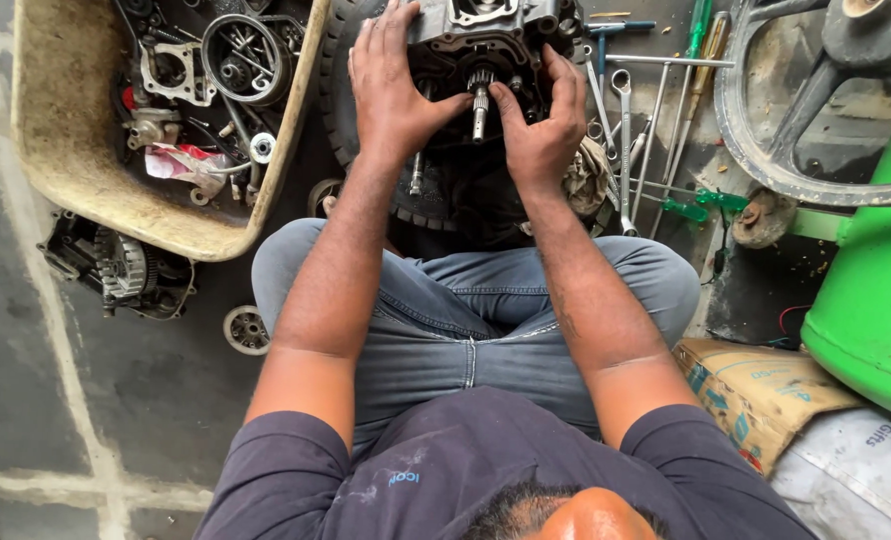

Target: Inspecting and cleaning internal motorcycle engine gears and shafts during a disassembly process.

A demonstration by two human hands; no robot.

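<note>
Head view, person sits on the floor, legs in jeans (pixel 486 300) folded, engine case (pixel 486 50) on a tyre (pixel 341 90) right in front of the knees.

Left hand (pixel 391 85): palm down on the left side of the case, fingers spread flat over its top edge, thumb pointing in toward the splined shaft (pixel 479 100). Grip is apart, pressed on the case, not wrapped around anything.

Right hand (pixel 544 125): on the right side of the case, fingers laid over the edge, index finger angled in toward the shaft. Also apart, resting on the case. Can't tell if either fingertip actually touches the shaft.

Shaft stands out of the dark open middle of the case, between the two hands.

Around it:
- Left: dirty beige tub (pixel 66 130) with loose parts, a gasket (pixel 176 70), a round ring-shaped cover (pixel 246 55), a red-and-white rag.
- Below the tub on the floor: a finned engine part (pixel 116 270); a small bearing (pixel 246 330) near the left knee.
- Right of the case: spanners (pixel 624 130) and green-handled screwdrivers (pixel 701 30) laid out on the floor.
- Far right: spoked wheel (pixel 796 120), green panel (pixel 876 290), brown paper sack (pixel 756 390).
</note>
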